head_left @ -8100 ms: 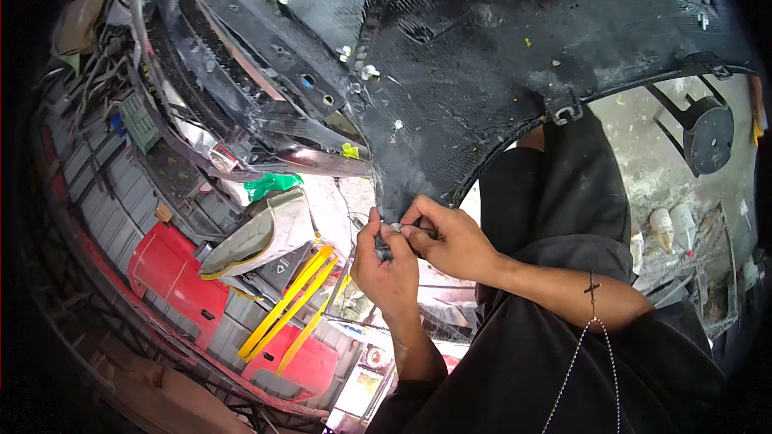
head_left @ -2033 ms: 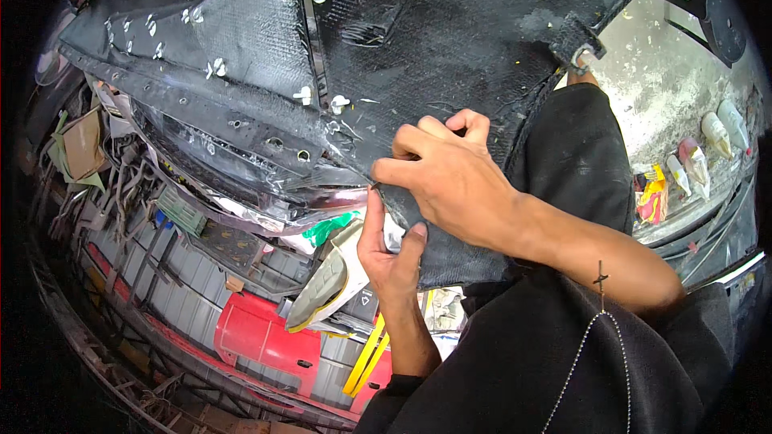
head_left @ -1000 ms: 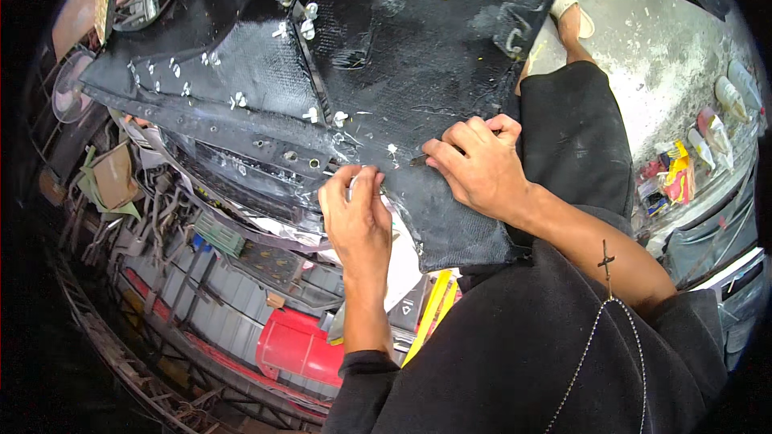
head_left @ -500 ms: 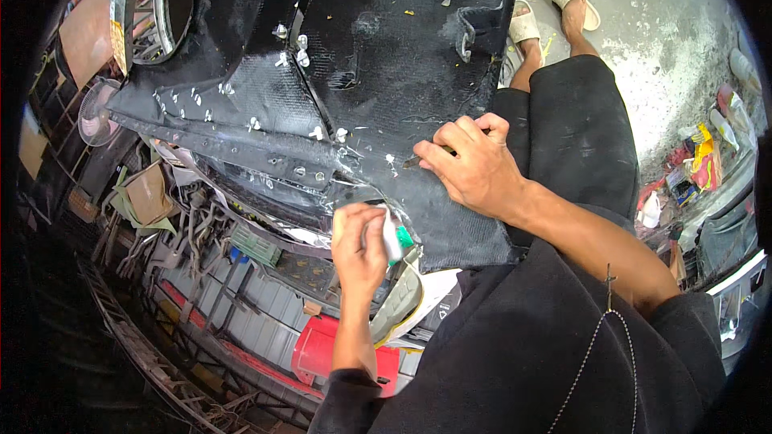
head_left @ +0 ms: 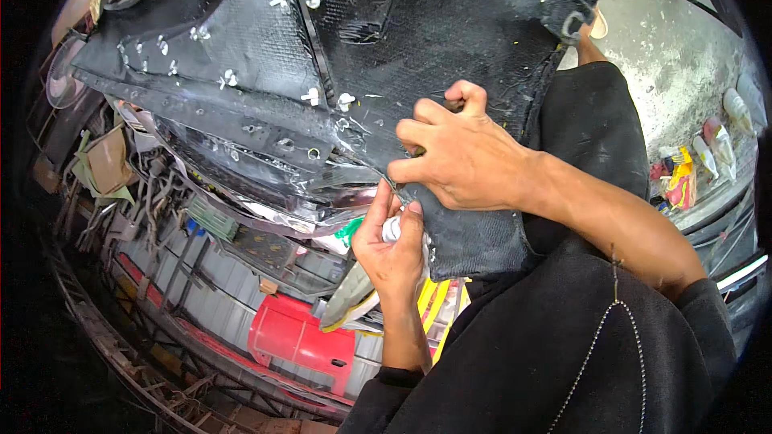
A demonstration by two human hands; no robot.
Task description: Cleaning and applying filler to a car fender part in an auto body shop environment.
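Note:
My left hand (head_left: 389,253) is closed around a small white bottle (head_left: 392,230) with green on it, mostly hidden by the fingers. Its fingertips reach up to a cracked seam along the near edge of a large black textured panel (head_left: 474,241). My right hand (head_left: 466,153) lies over the panel just above, fingers curled and thumb near the left fingertips. Something small and dark seems tucked in its grip, but I cannot make it out. White wing-shaped fasteners (head_left: 312,96) stick up from the panel along a raised dark seam.
A red panel (head_left: 301,337) and a green slatted piece (head_left: 213,219) lie below the black panel's left edge. At far left stands a fan (head_left: 68,80). Bottles and a yellow-red packet (head_left: 681,181) sit on the floor at right.
My left hand has moved up and right with the bottle, from beside the panel edge to the seam. My right hand has come close to it, and the view has shifted.

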